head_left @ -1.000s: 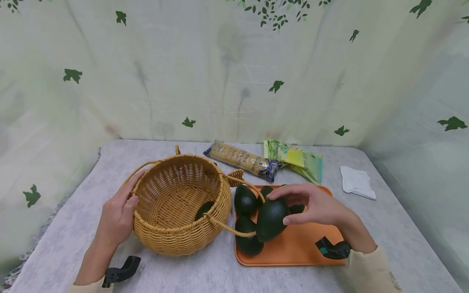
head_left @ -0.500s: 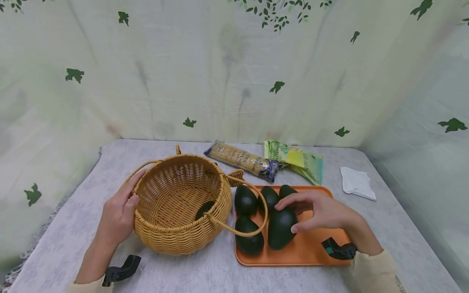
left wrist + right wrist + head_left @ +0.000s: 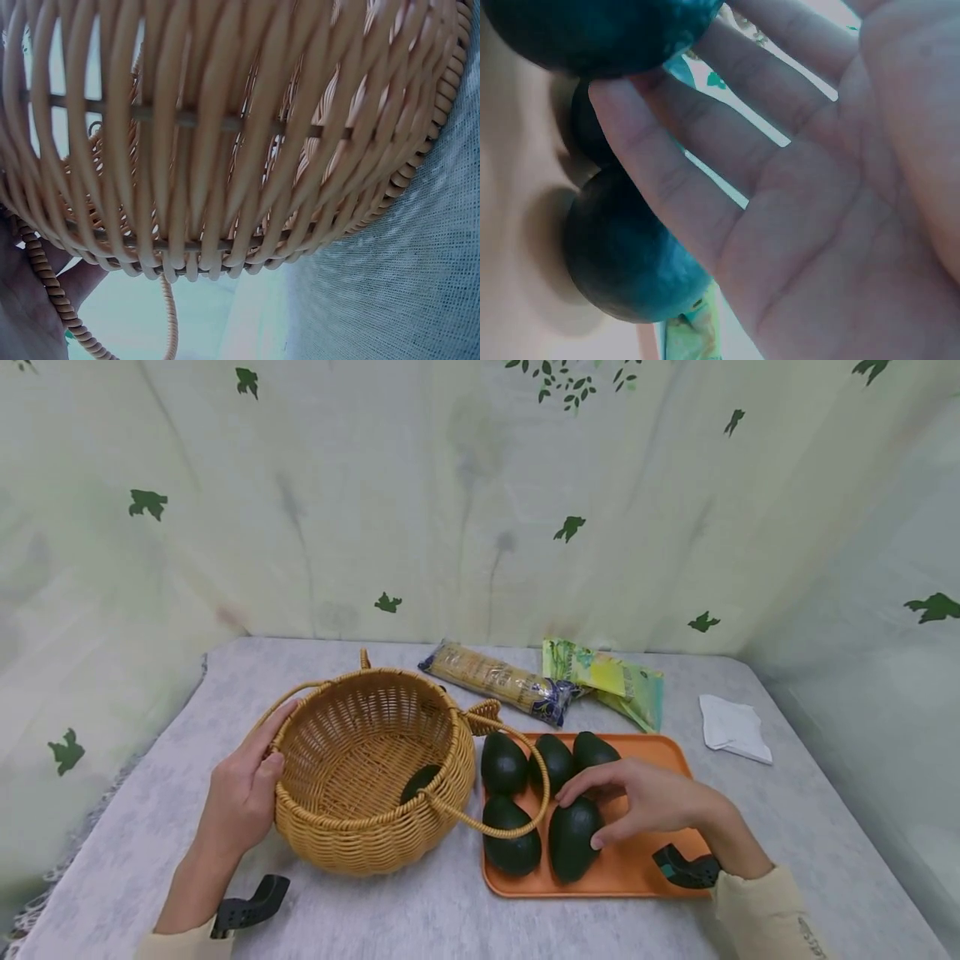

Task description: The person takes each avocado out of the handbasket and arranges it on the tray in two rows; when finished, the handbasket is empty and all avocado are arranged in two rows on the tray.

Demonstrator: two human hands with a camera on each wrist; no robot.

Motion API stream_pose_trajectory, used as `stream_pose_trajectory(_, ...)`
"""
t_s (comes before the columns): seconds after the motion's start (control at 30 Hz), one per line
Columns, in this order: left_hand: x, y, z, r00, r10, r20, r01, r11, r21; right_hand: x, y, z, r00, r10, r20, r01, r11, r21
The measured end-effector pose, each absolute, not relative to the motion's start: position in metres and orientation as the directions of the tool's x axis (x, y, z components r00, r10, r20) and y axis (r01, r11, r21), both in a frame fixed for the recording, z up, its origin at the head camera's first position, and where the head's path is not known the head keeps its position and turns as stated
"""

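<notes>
In the head view, a wicker basket (image 3: 367,852) stands tilted, its mouth facing the camera, with one dark green avocado (image 3: 420,784) inside. My left hand (image 3: 242,793) holds its left side at the rim; the left wrist view shows the woven wall (image 3: 202,150) up close. To the right, an orange tray (image 3: 637,881) bears several avocados. My right hand (image 3: 652,806) pinches the front one, an avocado (image 3: 574,843), between thumb and fingers. From the right wrist, this avocado (image 3: 607,30) shows against the fingertips, with another avocado (image 3: 630,247) beyond.
A bag of pasta-like sticks (image 3: 498,681) and green-yellow packets (image 3: 603,677) lie at the back. A white folded tissue (image 3: 733,728) is at the right. The basket's looped handle (image 3: 542,777) reaches over the tray's left part. Printed cloth walls (image 3: 465,527) surround the table.
My right hand has brought the avocado rightward and down onto the tray's front row, turning it slightly. The left hand and basket have stayed in place.
</notes>
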State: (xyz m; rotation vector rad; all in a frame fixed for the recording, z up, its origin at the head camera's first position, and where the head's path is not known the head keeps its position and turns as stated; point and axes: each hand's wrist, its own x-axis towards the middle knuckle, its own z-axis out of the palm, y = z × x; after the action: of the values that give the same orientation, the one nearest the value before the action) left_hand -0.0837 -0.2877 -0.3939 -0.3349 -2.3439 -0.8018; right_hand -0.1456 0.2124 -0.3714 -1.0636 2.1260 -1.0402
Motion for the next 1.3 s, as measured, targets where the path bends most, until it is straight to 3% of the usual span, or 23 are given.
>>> stream_pose_trajectory(0.57, -0.083, -0.286, -0.392, -0.769, 0.024, 0.639, 0.416, 0.777, 0.472, -0.143, 0.202, -0.377, -0.558, -0.824, -0.094, -0.466, 0.405, -0.787)
stream_pose_trajectory(1.3, -0.083, -0.286, -0.393, -0.761, 0.022, 0.649, 0.429, 0.767, 0.477, -0.144, 0.202, -0.374, -0.617, -0.779, -0.116, -0.416, 0.447, -0.792)
